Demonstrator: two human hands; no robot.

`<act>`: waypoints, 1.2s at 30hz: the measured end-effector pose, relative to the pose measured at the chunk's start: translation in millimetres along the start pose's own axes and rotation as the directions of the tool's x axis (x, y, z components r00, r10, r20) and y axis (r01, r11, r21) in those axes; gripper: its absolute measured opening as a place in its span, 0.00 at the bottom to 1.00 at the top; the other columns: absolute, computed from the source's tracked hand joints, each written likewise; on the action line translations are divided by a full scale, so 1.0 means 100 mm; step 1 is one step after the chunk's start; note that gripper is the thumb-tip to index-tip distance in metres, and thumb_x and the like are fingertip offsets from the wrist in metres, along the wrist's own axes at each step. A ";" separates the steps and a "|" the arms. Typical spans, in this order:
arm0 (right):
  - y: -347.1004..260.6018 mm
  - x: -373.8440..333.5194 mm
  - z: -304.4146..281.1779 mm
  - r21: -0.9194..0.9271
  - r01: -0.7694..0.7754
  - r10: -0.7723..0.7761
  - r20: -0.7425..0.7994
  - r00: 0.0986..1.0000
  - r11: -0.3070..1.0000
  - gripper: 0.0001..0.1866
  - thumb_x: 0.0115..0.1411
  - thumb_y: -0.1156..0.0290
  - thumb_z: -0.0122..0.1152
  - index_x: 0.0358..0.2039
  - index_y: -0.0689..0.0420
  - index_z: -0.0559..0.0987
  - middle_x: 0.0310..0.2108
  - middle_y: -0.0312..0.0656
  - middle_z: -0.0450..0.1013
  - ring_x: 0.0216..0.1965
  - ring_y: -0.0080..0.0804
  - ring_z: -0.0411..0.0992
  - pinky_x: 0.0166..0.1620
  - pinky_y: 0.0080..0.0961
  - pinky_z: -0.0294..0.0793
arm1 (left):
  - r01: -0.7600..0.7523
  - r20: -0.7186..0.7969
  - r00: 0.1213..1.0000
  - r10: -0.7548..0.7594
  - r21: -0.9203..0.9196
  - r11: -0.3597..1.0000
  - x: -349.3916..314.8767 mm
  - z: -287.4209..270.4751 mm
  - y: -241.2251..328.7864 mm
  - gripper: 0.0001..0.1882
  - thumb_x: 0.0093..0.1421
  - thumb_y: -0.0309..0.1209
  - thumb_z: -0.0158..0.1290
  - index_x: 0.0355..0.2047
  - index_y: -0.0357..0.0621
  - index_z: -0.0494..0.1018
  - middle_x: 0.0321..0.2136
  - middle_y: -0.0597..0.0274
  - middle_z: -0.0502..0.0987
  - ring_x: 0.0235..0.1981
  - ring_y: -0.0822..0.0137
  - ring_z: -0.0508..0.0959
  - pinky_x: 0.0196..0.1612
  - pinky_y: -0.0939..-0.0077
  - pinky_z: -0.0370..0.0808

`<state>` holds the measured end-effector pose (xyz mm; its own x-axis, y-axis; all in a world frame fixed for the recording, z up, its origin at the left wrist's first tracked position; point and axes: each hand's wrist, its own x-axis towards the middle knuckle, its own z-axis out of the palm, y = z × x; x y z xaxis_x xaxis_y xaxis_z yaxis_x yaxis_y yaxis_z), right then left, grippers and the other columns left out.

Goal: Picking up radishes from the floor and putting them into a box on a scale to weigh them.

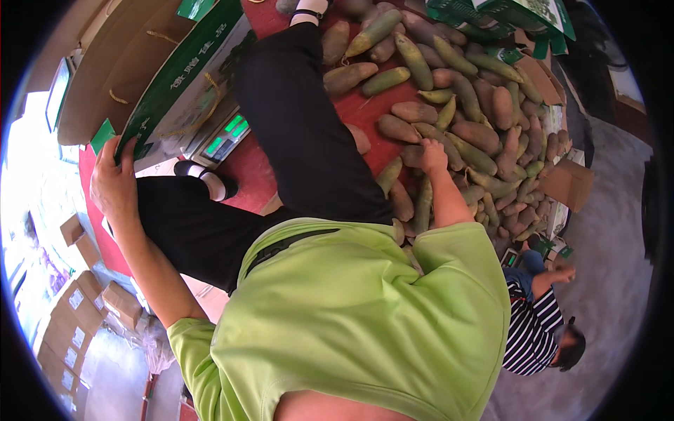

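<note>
My left hand (116, 184) is closed on the near corner of a green and white cardboard carton (184, 84) with yellow cord handles, its thumb and fingers pinching the edge. The open carton stands on a digital scale (223, 142) with lit green figures. My right hand (434, 156) reaches into a large heap of long green radishes (479, 137), many coated with brown soil. Its fingers are closed around one brownish radish (412, 156), partly hidden by the hand. The carton's inside bottom cannot be seen.
Radishes spread over a red surface (365, 104) around my black-trousered legs. More green cartons (484, 15) stand at the far right, with brown cardboard flaps (567, 184) beside the heap. A person in a striped shirt (531, 335) is at the lower right. Brown boxes (78, 309) are stacked at the left.
</note>
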<state>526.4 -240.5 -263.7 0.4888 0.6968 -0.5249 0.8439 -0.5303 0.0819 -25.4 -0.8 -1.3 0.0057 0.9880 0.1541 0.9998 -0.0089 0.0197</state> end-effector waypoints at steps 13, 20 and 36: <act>-0.41 -0.03 0.17 -0.480 0.149 -0.024 0.257 0.966 0.865 0.34 0.49 0.70 0.63 0.57 0.36 0.62 0.55 0.36 0.59 0.58 0.38 0.58 0.53 0.48 0.62 | -0.042 -0.137 0.990 0.047 0.043 0.998 -0.06 0.04 0.03 0.11 0.55 0.44 0.55 0.34 0.53 0.76 0.30 0.64 0.79 0.30 0.57 0.79 0.29 0.66 0.72; -0.24 0.05 0.50 -0.499 0.196 -0.132 0.162 0.978 0.844 0.25 0.53 0.69 0.58 0.52 0.41 0.65 0.50 0.36 0.63 0.54 0.38 0.62 0.49 0.43 0.66 | -0.028 -0.120 0.992 0.029 0.011 1.000 -0.04 0.02 0.08 0.11 0.55 0.44 0.56 0.32 0.53 0.76 0.28 0.64 0.79 0.29 0.56 0.78 0.28 0.65 0.72; -0.66 0.08 -0.76 0.981 0.116 0.142 -0.138 0.980 0.154 0.40 0.43 0.77 0.72 0.55 0.60 0.60 0.52 0.45 0.63 0.51 0.35 0.65 0.51 0.29 0.68 | -0.040 -0.130 0.991 0.037 -0.018 0.999 -0.06 0.01 0.09 0.10 0.56 0.44 0.54 0.29 0.52 0.73 0.25 0.66 0.76 0.29 0.59 0.77 0.30 0.65 0.72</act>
<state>491.4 -163.1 -209.3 0.6292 0.6748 -0.3857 -0.0304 -0.4745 -0.8797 -16.6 -6.9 -3.1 0.0402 0.9588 0.2814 0.9982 -0.0512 0.0318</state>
